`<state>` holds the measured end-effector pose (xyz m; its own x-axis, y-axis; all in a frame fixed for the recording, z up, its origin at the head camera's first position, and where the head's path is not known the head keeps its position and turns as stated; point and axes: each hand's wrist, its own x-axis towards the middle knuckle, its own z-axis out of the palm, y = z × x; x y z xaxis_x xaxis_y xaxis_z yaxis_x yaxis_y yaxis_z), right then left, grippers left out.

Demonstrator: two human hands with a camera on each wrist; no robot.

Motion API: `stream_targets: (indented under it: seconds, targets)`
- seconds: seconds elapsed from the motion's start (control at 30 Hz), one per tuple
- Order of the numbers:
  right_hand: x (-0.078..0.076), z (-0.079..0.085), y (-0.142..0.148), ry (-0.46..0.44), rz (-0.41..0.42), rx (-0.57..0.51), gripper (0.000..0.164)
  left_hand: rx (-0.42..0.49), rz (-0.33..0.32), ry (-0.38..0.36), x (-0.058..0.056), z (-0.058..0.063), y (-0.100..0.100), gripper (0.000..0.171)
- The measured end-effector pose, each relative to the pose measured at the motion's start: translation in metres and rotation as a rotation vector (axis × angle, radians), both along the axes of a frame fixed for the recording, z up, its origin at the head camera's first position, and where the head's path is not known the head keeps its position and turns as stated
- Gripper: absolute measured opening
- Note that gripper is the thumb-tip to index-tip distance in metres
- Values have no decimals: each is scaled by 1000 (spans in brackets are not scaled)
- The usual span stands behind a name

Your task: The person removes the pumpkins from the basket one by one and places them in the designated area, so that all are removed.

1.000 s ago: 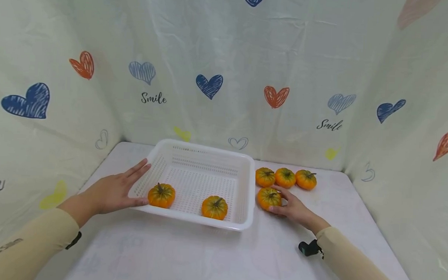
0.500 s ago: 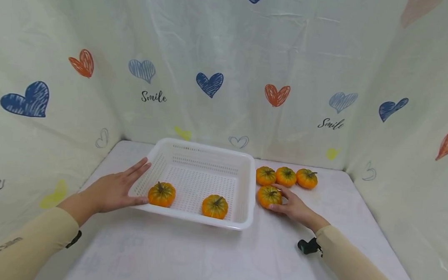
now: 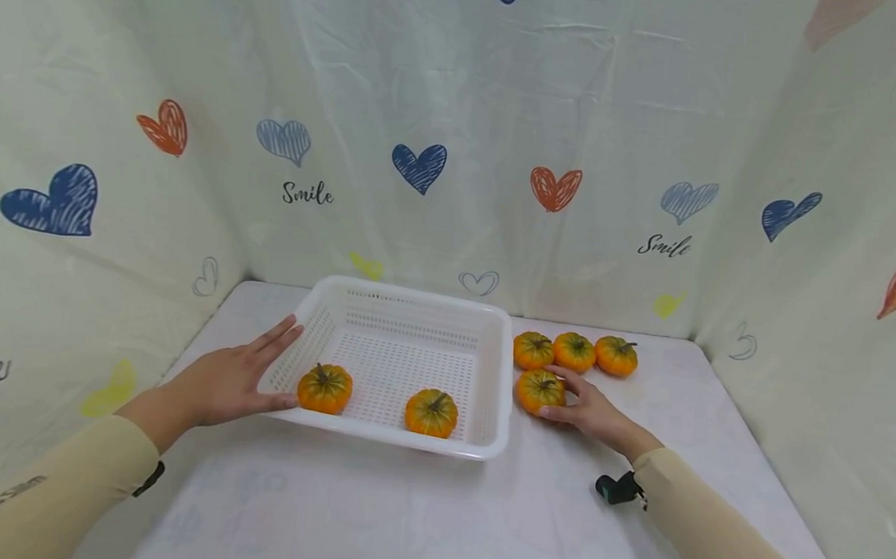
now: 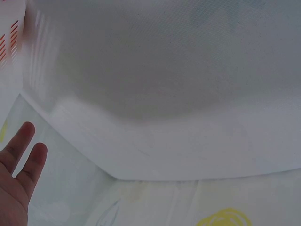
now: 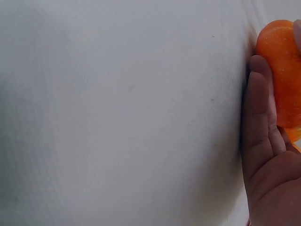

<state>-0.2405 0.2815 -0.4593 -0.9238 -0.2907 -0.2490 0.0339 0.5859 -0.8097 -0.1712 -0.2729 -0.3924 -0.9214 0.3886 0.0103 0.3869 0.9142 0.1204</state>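
In the head view, a white perforated plastic basket (image 3: 381, 436) stands on the table with two small orange pumpkins in it, one at the front left (image 3: 325, 388) and one nearer the front right. My left hand (image 3: 226, 382) is spread at the basket's left side, its straight fingers and thumb at the rim. To the right of the basket, my right hand (image 3: 592, 412) holds another small pumpkin (image 3: 539, 391) between thumb and fingers. From the right wrist view, the fingers lie along the side of this orange pumpkin (image 5: 280, 70), low over the white surface.
Behind the held pumpkin, several more pumpkins would be too many: three small pumpkins (image 3: 574, 352) stand in a row. White cloth (image 3: 348, 509) covers the table. A curtain (image 3: 493, 106) printed with hearts surrounds the back and sides.
Both hands, the basket and the pumpkins keep their places; the head view has only shifted very slightly.
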Motion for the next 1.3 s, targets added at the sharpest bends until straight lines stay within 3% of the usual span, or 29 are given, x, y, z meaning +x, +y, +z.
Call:
stream_targets:
  seconds: [0.63, 1.3]
  targets:
    - [-4, -3, -2, -52, -35, -59, 83, -8, 7, -3, 0, 6, 1, 103]
    - [-4, -8, 0, -36, -38, -79, 84, -9, 3, 9, 1, 0, 1, 102]
